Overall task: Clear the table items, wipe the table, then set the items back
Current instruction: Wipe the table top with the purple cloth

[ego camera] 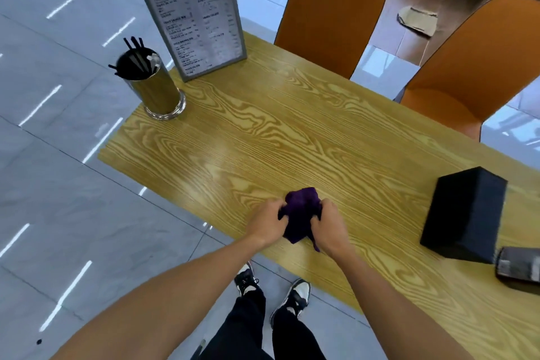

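Note:
A crumpled purple cloth (301,210) lies on the wooden table (263,137) near its front edge. My left hand (270,222) grips the cloth's left side and my right hand (328,223) grips its right side. At the table's far left corner stands a shiny metal cup (156,90) holding black straws. A framed menu stand (190,12) rises upright just behind it. A black box (464,213) sits at the right, with a dark flat object (518,267) beside it at the frame edge.
Two orange chairs (330,14) (473,67) stand along the table's far side. Grey tiled floor (58,184) lies to the left. My legs and shoes (271,292) are by the table's near edge. Cardboard (416,20) lies on the floor beyond the chairs.

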Demonstrator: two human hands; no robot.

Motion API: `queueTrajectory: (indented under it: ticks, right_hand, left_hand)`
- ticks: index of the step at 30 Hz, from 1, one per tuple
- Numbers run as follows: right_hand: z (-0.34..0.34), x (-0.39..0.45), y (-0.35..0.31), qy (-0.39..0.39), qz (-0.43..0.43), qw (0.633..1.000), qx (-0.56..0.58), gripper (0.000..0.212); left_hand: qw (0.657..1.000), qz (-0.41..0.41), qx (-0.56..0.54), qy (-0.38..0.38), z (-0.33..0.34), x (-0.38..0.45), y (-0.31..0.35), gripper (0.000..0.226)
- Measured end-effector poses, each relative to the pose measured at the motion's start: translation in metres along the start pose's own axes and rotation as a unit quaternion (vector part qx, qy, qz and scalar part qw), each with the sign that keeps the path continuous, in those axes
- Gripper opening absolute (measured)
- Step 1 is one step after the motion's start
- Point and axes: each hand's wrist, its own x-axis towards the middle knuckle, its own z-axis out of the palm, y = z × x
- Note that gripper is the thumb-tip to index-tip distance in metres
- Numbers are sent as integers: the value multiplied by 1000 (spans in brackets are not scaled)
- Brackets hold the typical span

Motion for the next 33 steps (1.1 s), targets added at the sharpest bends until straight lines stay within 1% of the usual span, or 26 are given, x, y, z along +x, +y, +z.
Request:
queueTrajectory:
  ticks: [1,3,5,6,10,13,16,18,21,23,24,26,28,30,32,33]
  right_hand:
    - [-6,-3,14,-5,5,1000,4,20]
    - [-12,-13,41,-22,-7,1000,10,40]
    - [-14,-28,67,-52,-21,998,-14,60]
    - [-15,-37,79,-63,-15,997,-36,64]
    - [-21,-78,127,-65,25,995,-72,59]
    - [-36,-105,161,-67,67,992,-84,54]
    - [-59,-125,196,-60,127,984,-106,41]
    - [-79,-134,217,-48,174,977,-116,36]
    - [-109,-145,247,-15,225,968,-108,34]
    - [-124,-151,263,28,241,965,-97,35]
    - [-129,-152,272,40,244,965,-88,38]
    - [-133,-153,281,25,249,966,-70,51]
    - [-135,-153,279,-8,259,962,-90,59]
    - [-137,-148,266,-5,261,951,-165,53]
    - [-141,-139,240,3,234,936,-264,35]
    - [-143,-134,227,8,215,935,-282,26]
  left_hand:
    - [1000,2,15,-21,14,1,4,24]
    - [997,2,62,-52,41,-3,12,29]
    - [991,11,114,-70,65,-11,19,30]
    - [988,16,128,-83,76,-17,23,30]
    - [978,29,131,-162,121,-39,35,33]
    - [962,43,145,-228,157,-53,53,31]
    - [949,38,92,-300,194,-71,82,27]
    - [945,39,57,-321,214,-82,106,24]
    - [944,32,19,-328,236,-90,143,24]
    - [944,36,5,-328,246,-91,162,32]
    - [945,39,3,-324,248,-91,168,37]
    - [948,42,9,-316,247,-88,173,40]
    - [952,47,35,-302,235,-83,175,39]
    - [960,48,71,-268,215,-74,171,42]
    - [967,43,103,-229,194,-62,162,47]
    - [969,35,119,-214,183,-57,157,49]
